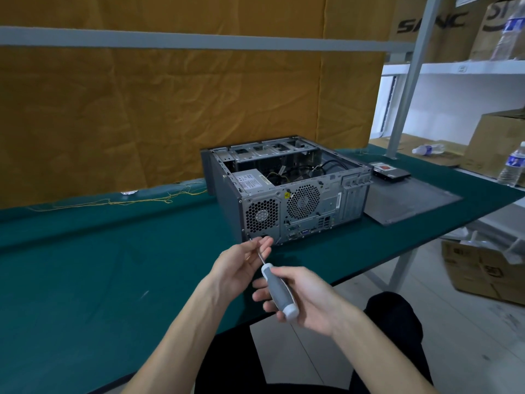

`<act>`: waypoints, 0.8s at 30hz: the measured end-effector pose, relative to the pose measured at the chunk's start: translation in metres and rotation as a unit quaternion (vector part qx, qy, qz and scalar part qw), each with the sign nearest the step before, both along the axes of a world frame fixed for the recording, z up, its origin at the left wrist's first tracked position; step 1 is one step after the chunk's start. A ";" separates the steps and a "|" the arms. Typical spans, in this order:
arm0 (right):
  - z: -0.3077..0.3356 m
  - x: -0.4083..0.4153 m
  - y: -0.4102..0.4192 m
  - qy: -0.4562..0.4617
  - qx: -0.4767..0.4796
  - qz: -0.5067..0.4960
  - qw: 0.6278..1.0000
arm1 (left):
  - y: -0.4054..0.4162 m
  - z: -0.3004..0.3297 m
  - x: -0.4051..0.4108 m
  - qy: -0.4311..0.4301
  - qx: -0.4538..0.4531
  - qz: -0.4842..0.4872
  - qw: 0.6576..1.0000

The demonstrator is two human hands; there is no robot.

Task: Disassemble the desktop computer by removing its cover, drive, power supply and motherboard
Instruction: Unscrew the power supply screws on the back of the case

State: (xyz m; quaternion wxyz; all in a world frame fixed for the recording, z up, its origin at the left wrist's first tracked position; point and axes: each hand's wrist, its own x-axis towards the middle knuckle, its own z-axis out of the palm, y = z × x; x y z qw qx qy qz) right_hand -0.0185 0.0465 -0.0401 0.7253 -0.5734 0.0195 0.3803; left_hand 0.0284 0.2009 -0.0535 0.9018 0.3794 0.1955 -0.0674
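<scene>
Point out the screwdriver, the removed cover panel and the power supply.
screwdriver (278, 291): head view, on the grey handle.
cover panel (409, 200): head view, on its flat middle, right of the case.
power supply (251, 182): head view, on its labelled top.

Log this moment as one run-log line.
cover: off, beside case | drive: out | power supply: in case | right hand: holds screwdriver | left hand: on shaft
</scene>
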 end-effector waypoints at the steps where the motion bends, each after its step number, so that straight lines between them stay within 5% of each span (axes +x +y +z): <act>1: -0.002 0.000 0.002 -0.060 -0.051 -0.020 0.997 | 0.001 0.001 0.001 0.014 -0.006 0.009 1.000; 4: -0.013 -0.001 0.009 -0.262 -0.247 -0.103 0.927 | -0.001 0.006 0.008 0.061 -0.035 0.066 0.995; 8: -0.020 0.002 0.009 -0.335 -0.336 -0.103 0.874 | -0.009 0.011 0.014 0.104 -0.090 0.099 0.985; 14: -0.010 0.011 0.003 -0.261 -0.284 -0.059 0.921 | -0.017 0.011 0.018 0.095 -0.090 0.123 0.984; 18: -0.015 0.013 -0.014 -0.388 -0.312 -0.031 0.867 | -0.017 0.009 0.010 0.063 -0.049 0.111 0.991; 24: -0.025 0.018 -0.042 -0.439 -0.243 0.023 0.865 | 0.002 0.002 -0.008 -0.016 0.029 0.079 0.996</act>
